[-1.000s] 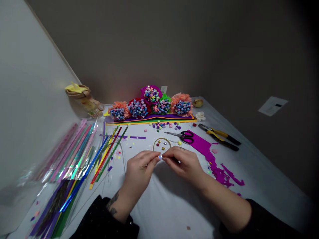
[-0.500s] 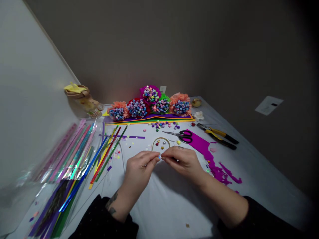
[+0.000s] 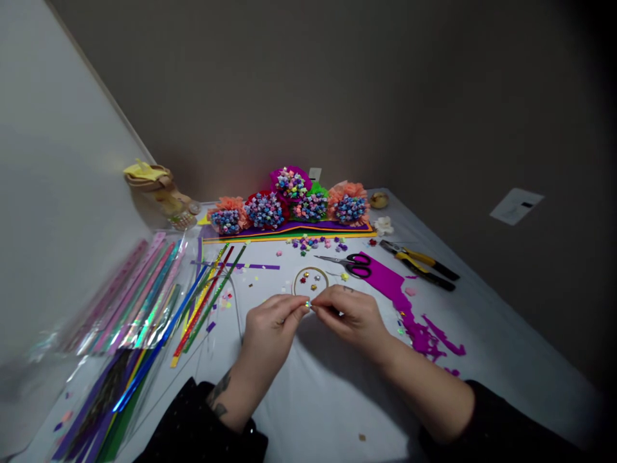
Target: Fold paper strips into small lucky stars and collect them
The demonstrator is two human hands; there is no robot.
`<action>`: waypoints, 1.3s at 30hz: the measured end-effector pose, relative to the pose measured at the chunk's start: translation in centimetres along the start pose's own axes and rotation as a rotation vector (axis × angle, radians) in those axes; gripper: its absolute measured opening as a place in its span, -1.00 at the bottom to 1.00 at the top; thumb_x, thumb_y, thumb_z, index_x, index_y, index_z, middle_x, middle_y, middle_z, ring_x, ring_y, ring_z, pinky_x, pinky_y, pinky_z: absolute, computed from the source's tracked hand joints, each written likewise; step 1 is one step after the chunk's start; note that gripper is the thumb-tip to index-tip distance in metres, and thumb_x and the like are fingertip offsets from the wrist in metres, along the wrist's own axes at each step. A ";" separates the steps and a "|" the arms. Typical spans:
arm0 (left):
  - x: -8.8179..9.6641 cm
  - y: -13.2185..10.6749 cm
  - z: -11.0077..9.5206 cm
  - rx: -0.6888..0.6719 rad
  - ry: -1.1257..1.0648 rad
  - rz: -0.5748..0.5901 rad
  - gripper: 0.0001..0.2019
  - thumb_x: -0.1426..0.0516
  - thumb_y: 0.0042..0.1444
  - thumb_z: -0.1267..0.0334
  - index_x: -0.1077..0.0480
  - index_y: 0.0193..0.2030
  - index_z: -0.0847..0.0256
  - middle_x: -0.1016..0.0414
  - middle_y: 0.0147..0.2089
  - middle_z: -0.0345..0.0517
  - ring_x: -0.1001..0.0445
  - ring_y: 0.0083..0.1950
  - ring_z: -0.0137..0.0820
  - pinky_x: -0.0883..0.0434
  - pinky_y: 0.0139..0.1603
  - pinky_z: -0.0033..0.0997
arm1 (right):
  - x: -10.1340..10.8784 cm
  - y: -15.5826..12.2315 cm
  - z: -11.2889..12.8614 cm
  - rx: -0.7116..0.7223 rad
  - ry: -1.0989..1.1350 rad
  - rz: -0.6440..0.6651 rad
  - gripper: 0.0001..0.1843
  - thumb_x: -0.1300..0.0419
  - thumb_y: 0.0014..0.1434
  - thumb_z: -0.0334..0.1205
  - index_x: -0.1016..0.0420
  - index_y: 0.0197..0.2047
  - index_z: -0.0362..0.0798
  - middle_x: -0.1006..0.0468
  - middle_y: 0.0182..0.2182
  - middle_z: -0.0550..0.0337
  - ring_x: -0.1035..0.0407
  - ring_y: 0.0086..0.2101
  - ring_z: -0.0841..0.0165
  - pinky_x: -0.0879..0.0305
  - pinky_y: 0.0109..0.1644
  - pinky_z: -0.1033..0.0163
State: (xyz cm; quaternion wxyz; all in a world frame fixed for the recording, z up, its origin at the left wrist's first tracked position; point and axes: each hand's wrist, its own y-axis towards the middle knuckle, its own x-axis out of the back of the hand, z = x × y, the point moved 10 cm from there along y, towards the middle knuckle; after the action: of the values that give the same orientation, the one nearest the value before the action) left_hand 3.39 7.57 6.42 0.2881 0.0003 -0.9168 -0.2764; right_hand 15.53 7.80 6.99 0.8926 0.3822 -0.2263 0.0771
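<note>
Between my two hands is a tiny shiny folded paper star [image 3: 307,304], pale and iridescent, partly covered by fingertips. My left hand [image 3: 274,325] pinches it from the left with thumb and forefinger. From the right, my right hand [image 3: 351,315] meets it with thumb and forefinger pressed together at its edge. Just beyond the fingertips lies a gold ring [image 3: 295,283] with several small metallic stars [image 3: 313,287] inside it. Black-handled scissors [image 3: 351,262] rest past my right hand, with a yellow star [image 3: 344,276] close by.
Glitter paper strips [image 3: 207,308] and plastic-wrapped strips [image 3: 139,289] lie on the left. Star bouquets [image 3: 265,210] line the back, with loose stars [image 3: 313,243] before them. Magenta paper [image 3: 383,276] and yellow-black pliers [image 3: 419,262] lie on the right.
Both hands stay nearly in place. The small star has turned slightly between the fingertips and now shows a greenish glint instead of blue-white.
</note>
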 end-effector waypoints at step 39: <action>-0.4 0.2 0.8 0.146 -0.125 0.050 -0.83 -0.10 0.15 0.34 -0.54 -0.26 0.22 -0.57 -0.33 -0.07 -0.53 -0.32 -0.40 -0.50 -0.31 -0.43 | -2.0 -1.0 -4.0 -0.558 0.355 0.127 -0.82 -0.11 0.09 -0.20 -0.44 -0.45 -0.10 -0.45 -0.54 0.22 -0.29 -0.50 0.44 -0.22 -0.41 0.37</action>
State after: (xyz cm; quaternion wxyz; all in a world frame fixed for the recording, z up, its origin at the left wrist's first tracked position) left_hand 3.36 8.21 5.74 0.2363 -0.0191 -0.9505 -0.2011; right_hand 15.48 10.02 3.00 0.9817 0.0885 -0.1033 0.1330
